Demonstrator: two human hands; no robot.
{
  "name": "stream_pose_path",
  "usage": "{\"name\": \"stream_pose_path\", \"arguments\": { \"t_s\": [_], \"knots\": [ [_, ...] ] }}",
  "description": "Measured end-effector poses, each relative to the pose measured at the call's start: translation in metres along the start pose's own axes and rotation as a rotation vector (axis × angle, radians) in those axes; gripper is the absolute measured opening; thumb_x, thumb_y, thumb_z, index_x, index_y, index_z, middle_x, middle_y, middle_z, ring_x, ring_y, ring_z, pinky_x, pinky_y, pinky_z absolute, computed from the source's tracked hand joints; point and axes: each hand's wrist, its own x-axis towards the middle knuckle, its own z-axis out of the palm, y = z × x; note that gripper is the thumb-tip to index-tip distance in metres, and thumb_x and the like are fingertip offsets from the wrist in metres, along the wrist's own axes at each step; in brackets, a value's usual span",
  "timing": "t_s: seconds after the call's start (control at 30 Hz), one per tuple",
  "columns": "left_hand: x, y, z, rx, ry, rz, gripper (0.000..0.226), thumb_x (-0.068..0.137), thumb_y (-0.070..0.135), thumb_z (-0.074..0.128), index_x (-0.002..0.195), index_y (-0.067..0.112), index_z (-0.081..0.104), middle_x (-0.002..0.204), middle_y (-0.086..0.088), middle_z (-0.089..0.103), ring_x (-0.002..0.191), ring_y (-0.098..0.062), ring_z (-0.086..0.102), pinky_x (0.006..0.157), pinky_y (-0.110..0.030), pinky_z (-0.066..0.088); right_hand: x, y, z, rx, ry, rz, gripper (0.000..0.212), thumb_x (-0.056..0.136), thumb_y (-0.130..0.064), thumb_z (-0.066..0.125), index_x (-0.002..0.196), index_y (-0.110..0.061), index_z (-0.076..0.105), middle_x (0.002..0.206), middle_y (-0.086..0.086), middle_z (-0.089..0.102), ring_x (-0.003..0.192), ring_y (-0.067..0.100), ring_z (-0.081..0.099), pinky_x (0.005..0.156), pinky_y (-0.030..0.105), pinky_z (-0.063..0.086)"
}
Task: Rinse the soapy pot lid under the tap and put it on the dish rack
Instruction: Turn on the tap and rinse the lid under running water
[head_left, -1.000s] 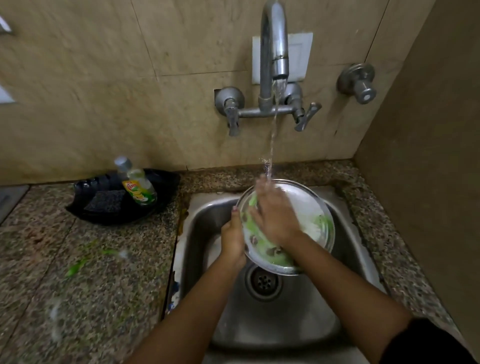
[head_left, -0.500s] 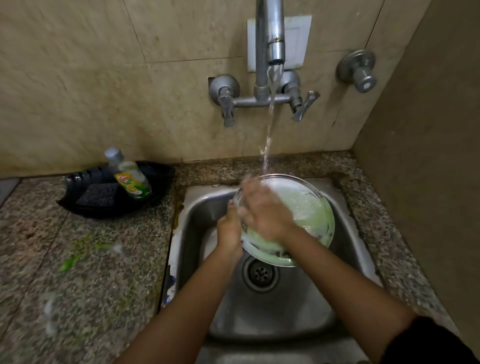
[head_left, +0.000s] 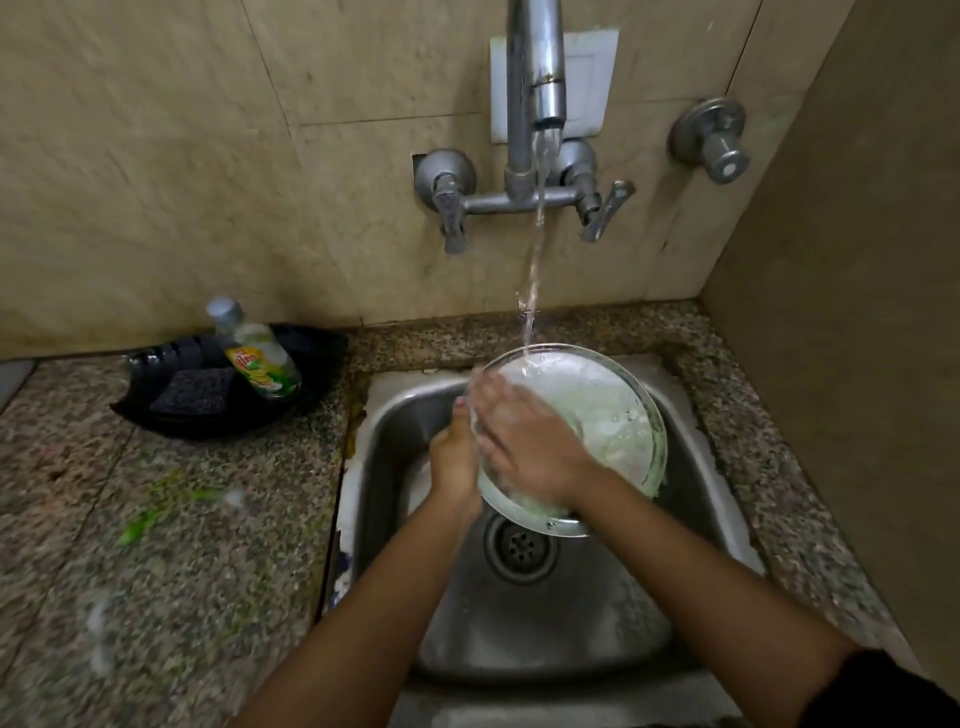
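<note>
A round glass pot lid (head_left: 618, 421) with a metal rim, covered in greenish-white foam, is held tilted over the steel sink (head_left: 524, 618). Water runs from the tap (head_left: 543, 78) and lands on the lid's far edge. My left hand (head_left: 454, 457) grips the lid's left rim from behind. My right hand (head_left: 524, 441) lies flat with spread fingers on the lid's soapy face. No dish rack is in view.
A black tray (head_left: 171, 415) on the granite counter (head_left: 156, 545) holds a dish soap bottle (head_left: 257, 356) and a dark scrub pad (head_left: 192, 389). Green soap smears mark the counter. A wall valve (head_left: 714, 140) sits at the upper right. The drain (head_left: 519, 545) lies below the lid.
My right hand has slid across the lid's face, and less green foam shows on the lid. The lid stays under the water stream.
</note>
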Motion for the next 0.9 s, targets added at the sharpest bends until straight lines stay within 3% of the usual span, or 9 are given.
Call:
{"name": "stream_pose_path", "arguments": {
  "t_s": [0.07, 0.13, 0.27, 0.33, 0.4, 0.5, 0.6, 0.8, 0.9],
  "knots": [
    [0.006, 0.006, -0.010, -0.035, 0.024, 0.016, 0.043, 0.093, 0.048, 0.051, 0.086, 0.012, 0.072, 0.087, -0.010, 0.075, 0.090, -0.028, 0.071, 0.091, -0.041, 0.054, -0.029, -0.008, 0.001, -0.009, -0.100, -0.173, 0.064, 0.101, -0.046, 0.026, 0.154, -0.021, 0.000, 0.162, -0.004, -0.003, 0.147, 0.008, -0.007, 0.119, 0.028, -0.004],
    [0.017, 0.009, -0.023, -0.017, 0.058, 0.054, 0.046, 0.091, 0.050, 0.051, 0.087, 0.010, 0.071, 0.092, -0.014, 0.075, 0.092, -0.032, 0.070, 0.091, -0.049, 0.054, -0.057, 0.014, 0.002, -0.064, -0.098, -0.168, 0.067, 0.098, -0.054, 0.027, 0.154, -0.024, 0.005, 0.161, -0.006, 0.001, 0.148, 0.008, -0.003, 0.121, 0.033, 0.000],
    [0.012, 0.011, -0.027, 0.035, 0.096, 0.092, 0.045, 0.094, 0.050, 0.045, 0.082, 0.014, 0.069, 0.087, -0.010, 0.073, 0.089, -0.030, 0.070, 0.082, -0.041, 0.057, -0.057, 0.068, -0.002, -0.125, 0.018, 0.242, 0.075, 0.094, -0.060, 0.021, 0.154, -0.017, 0.009, 0.162, 0.005, 0.007, 0.149, 0.024, 0.008, 0.120, 0.046, 0.016],
    [0.002, 0.005, -0.019, 0.057, 0.081, 0.048, 0.046, 0.094, 0.050, 0.046, 0.083, 0.013, 0.070, 0.082, -0.008, 0.073, 0.081, -0.025, 0.070, 0.073, -0.033, 0.056, -0.027, 0.063, -0.003, -0.136, 0.098, 0.317, 0.076, 0.094, -0.056, 0.024, 0.153, -0.009, 0.013, 0.161, 0.011, 0.012, 0.148, 0.026, 0.011, 0.120, 0.046, 0.015],
    [-0.005, 0.000, -0.010, 0.067, 0.055, 0.027, 0.049, 0.093, 0.050, 0.048, 0.086, 0.009, 0.073, 0.079, -0.008, 0.074, 0.074, -0.022, 0.071, 0.067, -0.027, 0.055, 0.002, 0.038, 0.001, -0.081, 0.126, 0.264, 0.071, 0.097, -0.046, 0.031, 0.153, -0.009, 0.010, 0.161, 0.011, 0.010, 0.149, 0.023, 0.007, 0.121, 0.044, 0.012],
    [-0.006, 0.001, -0.007, 0.039, 0.059, 0.029, 0.046, 0.094, 0.045, 0.049, 0.086, 0.007, 0.073, 0.072, -0.005, 0.073, 0.067, -0.018, 0.070, 0.062, -0.025, 0.054, 0.003, -0.005, 0.006, -0.001, 0.023, -0.029, 0.064, 0.100, -0.036, 0.032, 0.153, -0.012, 0.007, 0.162, 0.005, 0.006, 0.149, 0.016, 0.003, 0.121, 0.036, 0.008],
    [0.003, 0.007, -0.020, -0.008, 0.093, 0.063, 0.041, 0.095, 0.042, 0.050, 0.078, 0.010, 0.070, 0.075, -0.008, 0.073, 0.072, -0.023, 0.070, 0.071, -0.030, 0.055, -0.041, 0.001, 0.007, -0.045, -0.072, -0.197, 0.061, 0.099, -0.040, 0.029, 0.154, -0.019, 0.010, 0.162, -0.002, 0.006, 0.148, 0.010, 0.001, 0.120, 0.033, 0.003],
    [-0.005, 0.002, -0.020, 0.047, 0.076, 0.077, 0.045, 0.095, 0.045, 0.048, 0.083, 0.008, 0.071, 0.082, -0.010, 0.074, 0.077, -0.024, 0.070, 0.075, -0.035, 0.055, -0.036, 0.063, -0.006, -0.182, 0.066, 0.290, 0.070, 0.098, -0.049, 0.030, 0.153, -0.012, 0.007, 0.162, 0.009, 0.006, 0.149, 0.023, 0.003, 0.117, 0.035, 0.001],
    [-0.014, -0.003, -0.008, 0.000, 0.061, 0.002, 0.042, 0.096, 0.042, 0.048, 0.082, 0.010, 0.072, 0.076, -0.007, 0.074, 0.074, -0.023, 0.070, 0.068, -0.029, 0.055, 0.000, 0.034, -0.001, -0.061, 0.085, 0.216, 0.071, 0.098, -0.045, 0.033, 0.153, -0.011, 0.003, 0.162, 0.010, 0.007, 0.149, 0.023, 0.003, 0.121, 0.040, 0.005]
  ]
}}
